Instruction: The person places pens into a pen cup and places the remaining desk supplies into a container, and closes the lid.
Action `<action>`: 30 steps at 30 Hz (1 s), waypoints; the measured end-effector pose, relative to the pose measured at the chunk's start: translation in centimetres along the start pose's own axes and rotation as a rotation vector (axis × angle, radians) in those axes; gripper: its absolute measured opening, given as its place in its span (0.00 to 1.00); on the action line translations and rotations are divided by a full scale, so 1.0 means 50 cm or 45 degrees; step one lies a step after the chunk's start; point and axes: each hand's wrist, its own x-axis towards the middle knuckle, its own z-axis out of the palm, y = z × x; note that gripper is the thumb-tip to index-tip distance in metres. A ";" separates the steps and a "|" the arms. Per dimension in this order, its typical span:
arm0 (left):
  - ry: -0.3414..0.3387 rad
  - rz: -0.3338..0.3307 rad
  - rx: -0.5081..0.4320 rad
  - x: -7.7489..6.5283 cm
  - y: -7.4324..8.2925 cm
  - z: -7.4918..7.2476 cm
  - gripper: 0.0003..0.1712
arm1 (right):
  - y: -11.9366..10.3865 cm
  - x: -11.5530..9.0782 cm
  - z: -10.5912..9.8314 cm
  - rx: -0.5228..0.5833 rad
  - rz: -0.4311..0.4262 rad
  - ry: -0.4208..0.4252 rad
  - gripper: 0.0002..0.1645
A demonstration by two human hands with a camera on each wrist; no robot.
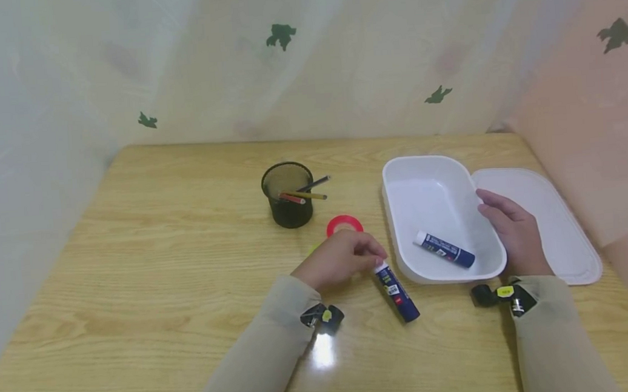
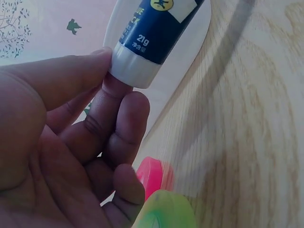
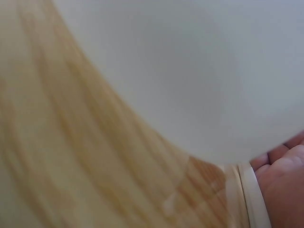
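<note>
My left hand [image 1: 342, 258] pinches a blue glue stick [image 1: 397, 292] by its white end, between thumb and fingertips. The stick slants above the table, just left of the white plastic box [image 1: 397, 233]; its "21g" label shows in the left wrist view. Inside the box lies a second blue glue stick [image 1: 449, 251] with its white end to the left. At the box's right wall, my right hand [image 1: 516, 236] holds the rim. In the right wrist view the box wall covers most of the picture, with curled fingers [image 3: 285, 159] at its lower right.
A white lid [image 1: 568, 233] lies flat to the right of the box, partly behind the right hand. Behind the left hand is a red tape roll [image 1: 343, 219], beside a yellow-green item [image 2: 168, 209]. Farther back stands a black mesh pen cup [image 1: 290, 213] with several pencils.
</note>
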 end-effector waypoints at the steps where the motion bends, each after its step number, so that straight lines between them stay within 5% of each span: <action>1: 0.003 -0.003 0.005 0.000 0.000 0.000 0.04 | 0.000 0.000 0.000 0.002 -0.001 0.002 0.34; 11: 0.002 -0.033 -0.066 0.002 0.004 0.000 0.04 | 0.002 0.002 -0.001 -0.013 -0.006 -0.006 0.34; 30: -0.083 0.093 -0.254 0.000 0.012 0.003 0.03 | -0.001 -0.001 0.000 -0.004 -0.018 -0.007 0.34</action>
